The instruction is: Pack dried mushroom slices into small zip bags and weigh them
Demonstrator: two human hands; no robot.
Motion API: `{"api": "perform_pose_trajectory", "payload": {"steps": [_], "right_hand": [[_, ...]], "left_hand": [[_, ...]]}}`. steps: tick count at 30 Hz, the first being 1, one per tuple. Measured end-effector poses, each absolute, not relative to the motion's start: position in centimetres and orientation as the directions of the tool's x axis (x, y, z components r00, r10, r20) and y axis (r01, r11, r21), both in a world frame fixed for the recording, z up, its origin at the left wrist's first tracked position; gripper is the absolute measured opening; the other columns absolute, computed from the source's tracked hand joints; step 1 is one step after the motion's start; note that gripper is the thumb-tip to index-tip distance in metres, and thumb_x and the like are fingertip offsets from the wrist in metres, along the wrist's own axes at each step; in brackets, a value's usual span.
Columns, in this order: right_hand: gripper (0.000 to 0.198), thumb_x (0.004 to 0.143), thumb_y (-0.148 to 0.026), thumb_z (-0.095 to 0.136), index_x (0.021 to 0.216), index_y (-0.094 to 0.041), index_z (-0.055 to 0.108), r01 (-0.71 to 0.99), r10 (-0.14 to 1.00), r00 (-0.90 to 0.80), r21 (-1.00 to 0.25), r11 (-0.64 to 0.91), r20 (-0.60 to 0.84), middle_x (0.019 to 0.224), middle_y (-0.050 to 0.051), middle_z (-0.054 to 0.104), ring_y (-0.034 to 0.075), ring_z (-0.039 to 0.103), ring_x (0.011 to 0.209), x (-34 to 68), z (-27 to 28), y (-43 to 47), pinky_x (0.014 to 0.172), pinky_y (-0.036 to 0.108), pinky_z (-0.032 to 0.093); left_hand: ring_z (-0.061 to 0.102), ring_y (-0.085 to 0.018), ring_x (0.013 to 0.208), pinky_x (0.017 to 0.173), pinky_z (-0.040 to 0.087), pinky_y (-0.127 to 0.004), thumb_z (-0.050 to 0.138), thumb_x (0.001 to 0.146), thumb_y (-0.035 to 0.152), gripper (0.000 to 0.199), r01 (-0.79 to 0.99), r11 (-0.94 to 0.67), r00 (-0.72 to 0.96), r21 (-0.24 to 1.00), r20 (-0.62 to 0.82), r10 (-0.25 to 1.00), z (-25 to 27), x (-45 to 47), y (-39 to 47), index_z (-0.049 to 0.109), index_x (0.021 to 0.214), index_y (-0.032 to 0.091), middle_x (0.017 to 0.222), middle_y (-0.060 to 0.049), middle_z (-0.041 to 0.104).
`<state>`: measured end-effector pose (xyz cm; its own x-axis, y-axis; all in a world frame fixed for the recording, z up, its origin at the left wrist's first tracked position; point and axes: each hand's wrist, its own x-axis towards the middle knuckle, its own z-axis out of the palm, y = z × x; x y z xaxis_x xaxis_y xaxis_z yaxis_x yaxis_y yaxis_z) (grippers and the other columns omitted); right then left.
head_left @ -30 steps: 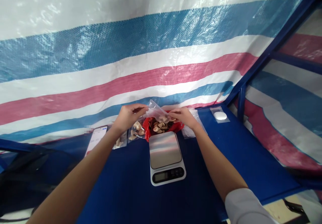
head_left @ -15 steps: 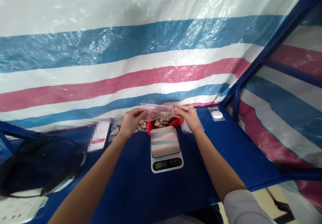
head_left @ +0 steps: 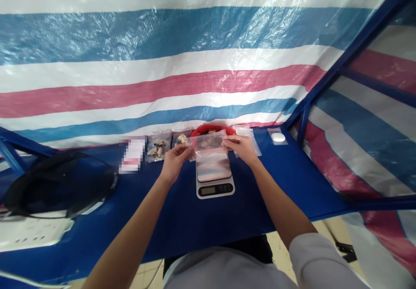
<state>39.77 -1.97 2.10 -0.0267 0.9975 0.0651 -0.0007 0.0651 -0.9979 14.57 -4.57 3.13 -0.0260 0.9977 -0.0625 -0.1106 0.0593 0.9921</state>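
Between my two hands a clear plastic bag (head_left: 209,141) is stretched flat, over the back of a white kitchen scale (head_left: 214,172) with a shiny plate. My left hand (head_left: 177,161) pinches the bag's left side, and my right hand (head_left: 239,147) pinches its right side. Behind the bag lies a red bag (head_left: 211,128) holding brownish-white pieces, partly seen through the clear plastic. Two clear bags of similar pieces, one farther left (head_left: 158,146) and one closer (head_left: 182,138), lie beyond my left hand. Flat clear bags (head_left: 248,138) lie behind my right hand.
A white oval object in a small clear bag (head_left: 277,136) lies at the right back. On the left are a partly blurred phone-like card (head_left: 133,154), a black mesh-like round item (head_left: 61,185) and a white power strip (head_left: 32,232). A striped sheet (head_left: 162,81) hangs behind the blue table.
The clear bag and both hands have come nearer, from above the red bag to over the scale's plate. The camera view has shifted, showing more of the table's front edge.
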Motion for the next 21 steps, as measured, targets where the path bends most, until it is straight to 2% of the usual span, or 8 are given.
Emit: {"api": "perform_pose_trajectory", "payload": {"steps": [3, 5, 8, 10, 13, 16, 21], "right_hand": [[0.039, 0.068, -0.057, 0.079, 0.080, -0.019, 0.079, 0.083, 0.990, -0.075, -0.989, 0.122, 0.116, 0.070, 0.003, 0.073, 0.017, 0.064, 0.061, 39.9, 2.7, -2.2, 0.063, 0.033, 0.057], [0.036, 0.071, -0.054, 0.078, 0.081, -0.019, 0.079, 0.113, 0.982, -0.125, -0.982, 0.154, 0.140, 0.071, 0.003, 0.072, 0.017, 0.064, 0.060, 39.8, 3.1, -2.4, 0.062, 0.033, 0.057], [0.035, 0.072, -0.051, 0.079, 0.085, -0.019, 0.080, 0.125, 0.970, -0.181, -0.974, 0.189, 0.164, 0.072, 0.004, 0.073, 0.018, 0.066, 0.062, 39.5, 3.5, -2.7, 0.063, 0.034, 0.058], [0.036, 0.071, -0.052, 0.079, 0.087, -0.019, 0.080, 0.147, 0.963, -0.201, -0.967, 0.210, 0.179, 0.072, 0.004, 0.072, 0.019, 0.067, 0.063, 39.2, 3.5, -2.9, 0.064, 0.034, 0.059], [0.036, 0.073, -0.052, 0.079, 0.090, -0.021, 0.081, 0.173, 0.954, -0.236, -0.958, 0.227, 0.183, 0.073, 0.004, 0.074, 0.019, 0.069, 0.065, 39.0, 3.3, -3.4, 0.065, 0.034, 0.060], [0.035, 0.074, -0.051, 0.078, 0.091, -0.021, 0.081, 0.184, 0.943, -0.272, -0.951, 0.249, 0.194, 0.074, 0.005, 0.075, 0.021, 0.071, 0.069, 39.1, 2.9, -3.9, 0.068, 0.034, 0.061], [0.031, 0.076, -0.046, 0.077, 0.093, -0.022, 0.081, 0.250, 0.953, -0.225, -0.933, 0.259, 0.204, 0.085, 0.005, 0.079, 0.024, 0.074, 0.080, 39.9, 2.5, -4.7, 0.082, 0.038, 0.061]], "left_hand": [[0.073, -0.025, 0.094, 0.089, 0.057, -0.038, 0.088, 0.064, 0.055, 0.067, -0.015, -0.005, -0.004, 1.000, 0.005, 1.000, 4.2, 13.5, -4.4, 0.069, 0.113, 0.015, 0.103, -0.011, 0.078], [0.071, -0.026, 0.103, 0.094, 0.054, -0.039, 0.082, 0.071, 0.058, 0.064, 0.164, -0.091, 0.026, 0.982, 0.088, 0.996, 5.3, 13.2, -3.9, 0.069, 0.117, 0.015, 0.112, -0.013, 0.076], [0.071, -0.026, 0.091, 0.087, 0.055, -0.037, 0.075, 0.077, 0.058, 0.055, 0.478, -0.232, 0.192, 0.847, 0.157, 0.969, 6.9, 13.4, -2.8, 0.074, 0.112, 0.016, 0.108, -0.012, 0.077], [0.070, -0.024, 0.083, 0.081, 0.054, -0.034, 0.073, 0.079, 0.055, 0.051, 0.563, -0.327, 0.306, 0.759, 0.177, 0.936, 7.6, 14.1, -2.2, 0.074, 0.114, 0.019, 0.100, -0.009, 0.078], [0.068, -0.022, 0.076, 0.073, 0.051, -0.031, 0.068, 0.081, 0.056, 0.044, 0.570, -0.390, 0.444, 0.723, 0.129, 0.887, 7.9, 15.1, -1.9, 0.077, 0.107, 0.021, 0.089, -0.005, 0.077], [0.065, -0.021, 0.073, 0.069, 0.049, -0.029, 0.066, 0.082, 0.056, 0.040, 0.513, -0.367, 0.507, 0.776, 0.070, 0.859, 7.4, 15.7, -2.3, 0.078, 0.093, 0.019, 0.082, -0.005, 0.075], [0.063, -0.019, 0.070, 0.067, 0.049, -0.029, 0.073, 0.075, 0.059, 0.042, 0.387, -0.251, 0.430, 0.887, 0.068, 0.900, 6.0, 15.3, -3.0, 0.075, 0.083, 0.018, 0.077, -0.004, 0.073]]}}
